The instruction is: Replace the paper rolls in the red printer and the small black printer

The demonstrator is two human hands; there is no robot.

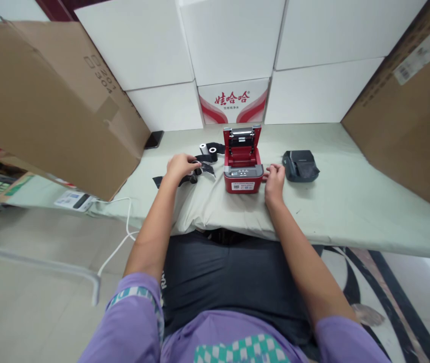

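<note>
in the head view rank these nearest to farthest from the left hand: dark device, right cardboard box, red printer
From the left hand:
1. red printer, right of the hand
2. dark device, right of the printer
3. right cardboard box, far right

Left forearm [153, 227] slants toward 1 o'clock; left hand [180, 167] back uppermost, fingers bent toward 3 o'clock, grip unclear. Right forearm [306, 254] runs toward 11 o'clock; right hand [274, 185] half-curled, fingers loosely parted. Hands well apart, both forearms bare.
</note>
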